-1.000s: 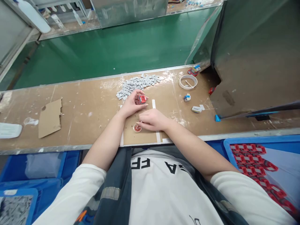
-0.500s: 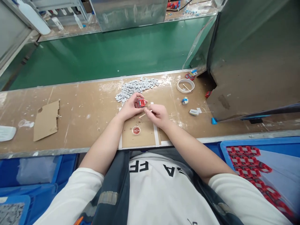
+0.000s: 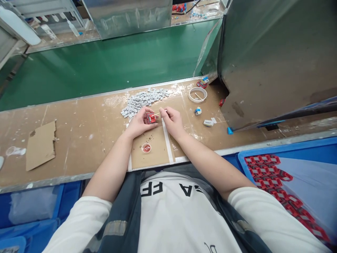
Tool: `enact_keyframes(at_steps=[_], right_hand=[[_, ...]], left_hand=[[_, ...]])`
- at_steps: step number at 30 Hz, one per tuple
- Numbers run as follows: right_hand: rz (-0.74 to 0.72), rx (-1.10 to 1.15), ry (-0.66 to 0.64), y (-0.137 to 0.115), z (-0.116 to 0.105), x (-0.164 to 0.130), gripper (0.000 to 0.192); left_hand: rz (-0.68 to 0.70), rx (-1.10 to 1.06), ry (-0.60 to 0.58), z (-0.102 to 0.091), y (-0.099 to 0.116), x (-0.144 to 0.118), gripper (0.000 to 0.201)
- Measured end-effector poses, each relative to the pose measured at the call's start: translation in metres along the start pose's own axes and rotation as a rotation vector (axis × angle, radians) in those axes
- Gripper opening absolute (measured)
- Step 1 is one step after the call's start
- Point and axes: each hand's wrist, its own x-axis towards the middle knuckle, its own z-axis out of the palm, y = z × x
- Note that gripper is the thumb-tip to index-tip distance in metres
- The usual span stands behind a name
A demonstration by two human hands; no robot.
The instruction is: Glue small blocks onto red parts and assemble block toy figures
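My left hand (image 3: 139,122) is closed around a small red plastic part (image 3: 151,118), held just above the worktable. My right hand (image 3: 173,121) pinches a thin cotton swab (image 3: 157,114), its tip pointing left and reaching the red part. Below the hands, a small round cup (image 3: 146,148) of reddish liquid sits on a taped cardboard sheet (image 3: 150,161). Beyond my left hand lies a spread-out pile of small grey pieces (image 3: 143,100).
Right of the hands lie a roll of tape (image 3: 197,95), a small blue-and-white part (image 3: 198,111) and a white piece (image 3: 208,123). A torn cardboard piece (image 3: 40,146) lies left. A blue bin (image 3: 243,154) at right holds rows of red parts (image 3: 272,177). A metal panel (image 3: 268,70) stands at right.
My right hand has lifted and turned the swab from pointing down toward the table to meeting the red part. The view has shifted slightly to the right.
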Motion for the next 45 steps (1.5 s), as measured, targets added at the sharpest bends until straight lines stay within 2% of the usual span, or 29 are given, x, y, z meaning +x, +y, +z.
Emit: enact_keyframes(at_steps=[24, 35, 45], right_hand=[[-0.016, -0.020, -0.033, 0.007, 0.002, 0.001, 0.065], [-0.023, -0.068, -0.052, 0.009, 0.001, 0.001, 0.058], [-0.062, -0.097, -0.003, 0.012, -0.003, 0.002, 0.052]], left_hand=[[0.040, 0.108, 0.059, 0.000, 0.002, 0.000, 0.061], [0.009, 0.043, 0.053, 0.000, 0.004, 0.001, 0.061], [-0.011, 0.023, 0.057, 0.002, 0.008, 0.001, 0.065]])
